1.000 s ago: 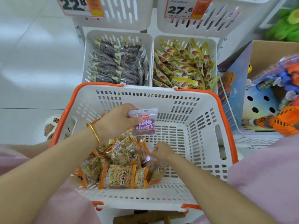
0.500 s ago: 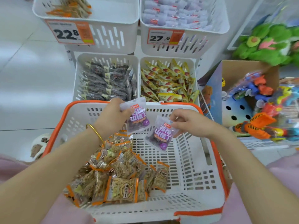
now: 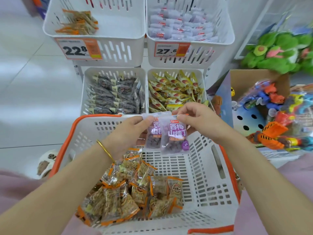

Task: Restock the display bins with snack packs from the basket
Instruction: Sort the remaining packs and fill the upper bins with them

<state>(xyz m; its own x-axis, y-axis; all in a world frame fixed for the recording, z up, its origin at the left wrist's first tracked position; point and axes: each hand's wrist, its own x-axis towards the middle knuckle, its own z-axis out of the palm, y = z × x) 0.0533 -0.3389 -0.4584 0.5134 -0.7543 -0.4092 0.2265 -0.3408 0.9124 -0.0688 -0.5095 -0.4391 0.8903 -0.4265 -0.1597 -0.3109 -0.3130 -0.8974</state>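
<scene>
Hands meet over the far half of the basket [image 3: 205, 170], each pinching one pack by its top edge. The left hand [image 3: 128, 131], with a gold bangle [image 3: 105, 150] at the wrist, holds the rear purple pack [image 3: 152, 138] between thumb and curled fingers. The right hand [image 3: 198, 122] holds the front purple pack [image 3: 175, 138] at its upper right corner between thumb and forefinger. The front pack overlaps the right side of the rear one. Both hang upright, printed faces toward the camera, with dark fruit pieces visible through their lower parts.

The basket is white slotted plastic with an orange rim. A heap of orange-trimmed snack packs [image 3: 128, 192] lies in its near left part.

Beyond the basket stand four white display bins in two tiers:
- Lower left bin [image 3: 83, 102]: dark packs [image 3: 115, 95] with small yellow labels.
- Lower right bin [image 3: 203, 85]: yellow wrapped packs [image 3: 174, 89].
- Upper left bin [image 3: 118, 50]: a few orange-edged packs [image 3: 77, 22] in its far left corner, and a price tag reading 22.8 [image 3: 77, 49] on the front wall.
- Upper right bin [image 3: 220, 48]: pale, blurred packs [image 3: 183, 22], and a price tag reading 27.6 [image 3: 171, 50].

To the right of the bins a cardboard box [image 3: 254, 77] holds bagged plastic toys [image 3: 274, 99]. A green plush toy [image 3: 279, 55] lies farther back.
</scene>
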